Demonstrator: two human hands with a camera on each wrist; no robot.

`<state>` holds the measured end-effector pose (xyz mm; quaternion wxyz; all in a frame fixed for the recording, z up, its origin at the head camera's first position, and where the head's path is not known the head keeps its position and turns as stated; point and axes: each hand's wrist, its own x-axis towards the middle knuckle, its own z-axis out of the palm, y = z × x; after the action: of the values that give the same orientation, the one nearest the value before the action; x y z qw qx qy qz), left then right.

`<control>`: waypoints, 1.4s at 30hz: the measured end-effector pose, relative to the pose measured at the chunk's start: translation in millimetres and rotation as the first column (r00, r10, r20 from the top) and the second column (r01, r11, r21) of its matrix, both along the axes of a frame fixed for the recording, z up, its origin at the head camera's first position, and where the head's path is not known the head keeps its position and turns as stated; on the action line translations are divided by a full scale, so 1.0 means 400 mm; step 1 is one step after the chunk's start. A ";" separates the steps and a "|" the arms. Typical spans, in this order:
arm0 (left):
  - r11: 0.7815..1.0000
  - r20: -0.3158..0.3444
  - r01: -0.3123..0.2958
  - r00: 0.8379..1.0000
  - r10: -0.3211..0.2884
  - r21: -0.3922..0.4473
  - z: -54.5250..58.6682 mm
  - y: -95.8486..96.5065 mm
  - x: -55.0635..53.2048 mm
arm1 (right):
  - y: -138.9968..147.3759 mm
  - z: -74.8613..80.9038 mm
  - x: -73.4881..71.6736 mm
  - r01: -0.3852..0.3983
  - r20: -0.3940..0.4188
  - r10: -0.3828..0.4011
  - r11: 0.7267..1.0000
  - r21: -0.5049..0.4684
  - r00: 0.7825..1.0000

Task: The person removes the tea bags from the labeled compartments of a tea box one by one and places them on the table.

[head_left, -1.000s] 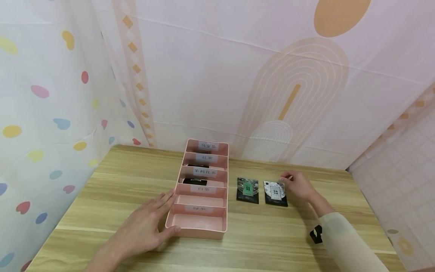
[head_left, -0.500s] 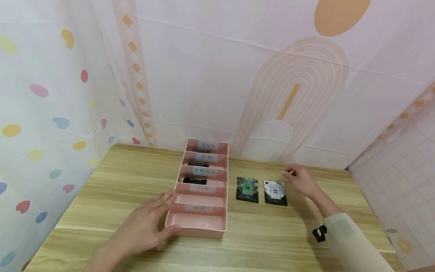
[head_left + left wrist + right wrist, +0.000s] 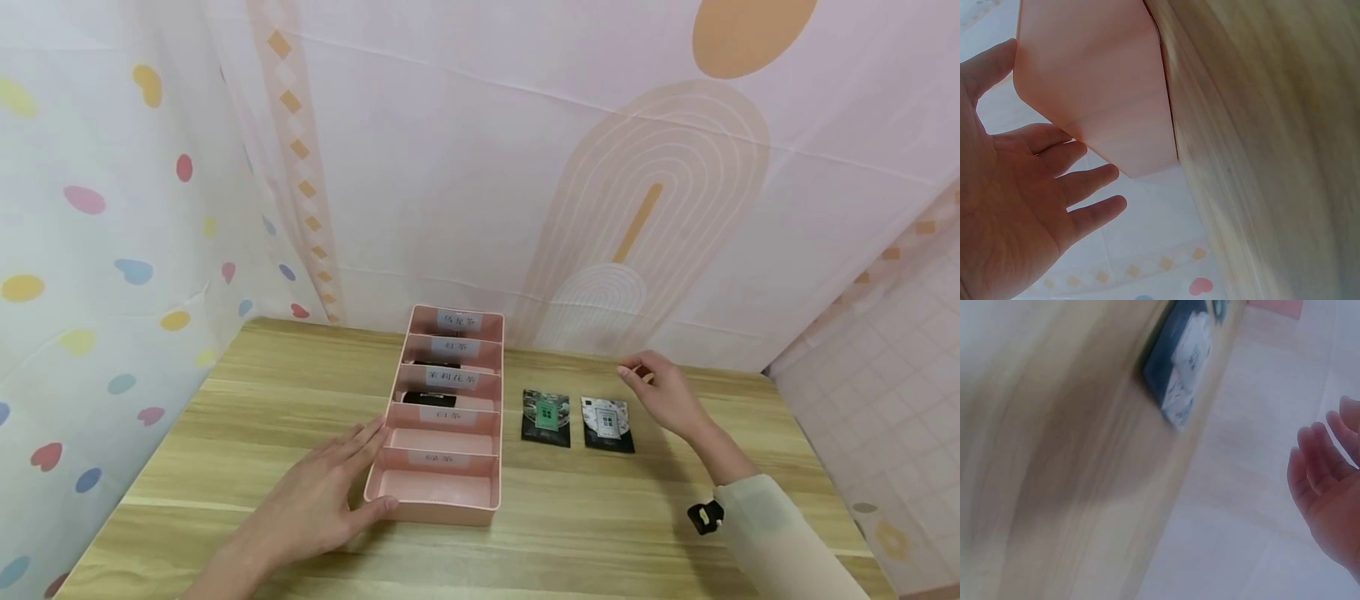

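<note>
A long pink divided box [image 3: 437, 514] stands on the table, with paper labels on its compartments. My left hand [image 3: 315, 500] rests on its near left corner, thumb at the front and straight fingers along the left rim. In the left wrist view, those fingers [image 3: 1094, 184] lie spread against or beside the pink wall. To the box's right lie a tea packet with a green label [image 3: 547, 414] and one with a white label [image 3: 607, 423]. My right hand [image 3: 663, 398] hovers just beyond the white-labelled packet, fingers loosely bent and holding nothing.
Dark packets [image 3: 429, 400] lie partly hidden in the box's farther compartments; the two nearest compartments show bare bottoms. A black strap-like item [image 3: 705, 517] is by my right sleeve. Printed cloth [image 3: 450, 167] hangs behind the wooden table [image 3: 600, 533].
My right hand has come away from the white-labelled packet and lifted slightly up and right. The left hand, the box and both packets stay in place.
</note>
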<state>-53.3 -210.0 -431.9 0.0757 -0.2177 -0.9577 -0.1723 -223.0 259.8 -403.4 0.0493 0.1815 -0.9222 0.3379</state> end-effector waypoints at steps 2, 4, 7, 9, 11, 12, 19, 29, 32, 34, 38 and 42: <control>1.000 -0.002 -0.001 1.000 0.001 -0.001 0.001 0.000 0.000 | -0.010 0.009 0.005 -0.010 -0.014 0.010 1.000 -0.001 1.000; 1.000 -0.002 -0.001 1.000 0.001 -0.002 0.002 0.000 -0.001 | -0.020 0.017 0.009 -0.018 -0.022 0.018 1.000 -0.005 1.000; 1.000 0.002 -0.001 1.000 0.001 -0.003 0.003 0.001 -0.001 | -0.035 0.024 0.016 -0.037 -0.049 0.037 0.999 -0.011 0.998; 1.000 0.003 0.000 1.000 0.000 -0.004 0.003 0.001 -0.001 | -0.044 0.026 0.019 -0.048 -0.067 0.047 0.999 -0.010 0.997; 1.000 0.001 0.000 1.000 0.000 -0.003 0.003 0.001 0.000 | -0.052 0.028 0.023 -0.059 -0.083 0.058 0.998 -0.004 0.995; 1.000 0.000 0.000 1.000 0.000 -0.003 0.004 0.001 0.000 | -0.057 0.028 0.024 -0.060 -0.088 0.060 0.998 -0.002 0.994; 1.000 -0.008 -0.004 1.000 0.004 -0.002 0.001 0.000 0.002 | -0.099 0.041 0.037 -0.093 -0.083 0.094 0.996 0.012 0.992; 1.000 -0.006 -0.006 1.000 0.006 -0.003 -0.001 0.000 -0.001 | -0.162 0.059 0.055 -0.171 -0.141 0.175 0.984 0.040 0.974; 1.000 -0.005 -0.008 1.000 0.008 0.000 0.000 0.000 -0.001 | -0.181 0.061 0.058 -0.197 -0.168 0.203 0.979 0.053 0.965; 1.000 -0.004 -0.008 1.000 0.008 0.000 0.000 -0.001 -0.001 | -0.194 0.062 0.059 -0.216 -0.183 0.223 0.975 0.056 0.958; 1.000 -0.008 -0.007 1.000 0.007 0.004 -0.001 -0.001 -0.002 | -0.223 0.061 0.061 -0.244 -0.197 0.252 0.968 0.067 0.947; 1.000 -0.009 -0.005 1.000 0.005 0.012 -0.003 -0.001 -0.003 | -0.252 0.056 0.063 -0.276 -0.219 0.288 0.957 0.085 0.932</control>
<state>-54.6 -210.5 -433.1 0.0819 -0.2158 -0.9568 -0.1768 -197.7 158.9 -380.8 0.1015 0.3509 -0.8834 0.2936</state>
